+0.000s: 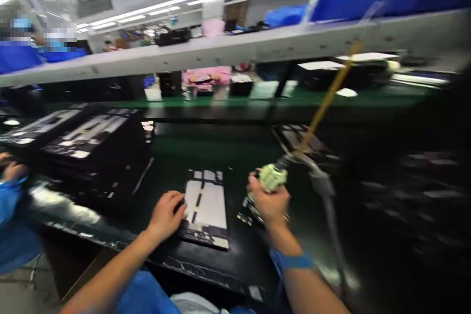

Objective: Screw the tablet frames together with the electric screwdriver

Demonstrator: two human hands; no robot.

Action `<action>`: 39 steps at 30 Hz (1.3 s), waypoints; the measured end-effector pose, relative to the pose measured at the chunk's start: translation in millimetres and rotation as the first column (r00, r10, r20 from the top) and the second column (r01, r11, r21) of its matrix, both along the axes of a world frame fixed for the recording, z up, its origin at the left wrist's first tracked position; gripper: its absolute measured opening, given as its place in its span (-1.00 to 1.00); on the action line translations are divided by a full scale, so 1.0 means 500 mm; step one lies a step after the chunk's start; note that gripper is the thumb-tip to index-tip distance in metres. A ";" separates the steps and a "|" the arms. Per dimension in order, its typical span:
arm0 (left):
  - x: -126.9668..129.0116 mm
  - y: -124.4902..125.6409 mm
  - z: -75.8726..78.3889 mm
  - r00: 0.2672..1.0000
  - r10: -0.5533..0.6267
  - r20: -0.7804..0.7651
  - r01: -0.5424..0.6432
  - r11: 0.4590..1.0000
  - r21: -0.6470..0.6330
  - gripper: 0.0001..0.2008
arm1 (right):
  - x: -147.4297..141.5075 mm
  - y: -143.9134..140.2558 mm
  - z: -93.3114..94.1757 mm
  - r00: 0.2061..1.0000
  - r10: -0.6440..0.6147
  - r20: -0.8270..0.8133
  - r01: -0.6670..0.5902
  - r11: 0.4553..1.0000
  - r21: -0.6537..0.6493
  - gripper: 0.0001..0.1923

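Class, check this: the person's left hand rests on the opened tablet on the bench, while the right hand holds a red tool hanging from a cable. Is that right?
Not quite. In the head view the tool in the right hand is pale green, not red. The rest holds: the left hand rests on the opened tablet.

Left hand: forearm extended forward and bare, palm turned down, fingers curled and pressed flat at the tips. Right hand: forearm raised, blue band worn at the wrist, fingers closed in a fist-like grip, knuckles turned upward.
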State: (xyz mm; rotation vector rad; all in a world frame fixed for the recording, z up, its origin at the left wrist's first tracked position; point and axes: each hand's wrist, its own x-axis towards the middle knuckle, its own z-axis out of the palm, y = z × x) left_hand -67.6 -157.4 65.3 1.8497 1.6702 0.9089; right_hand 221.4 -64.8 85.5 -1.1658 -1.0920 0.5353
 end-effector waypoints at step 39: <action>0.153 0.030 0.093 0.748 -0.661 -0.066 0.661 0.730 0.177 -0.82 | 0.036 0.010 -0.012 0.999 -0.048 0.023 0.044 0.986 0.158 -0.82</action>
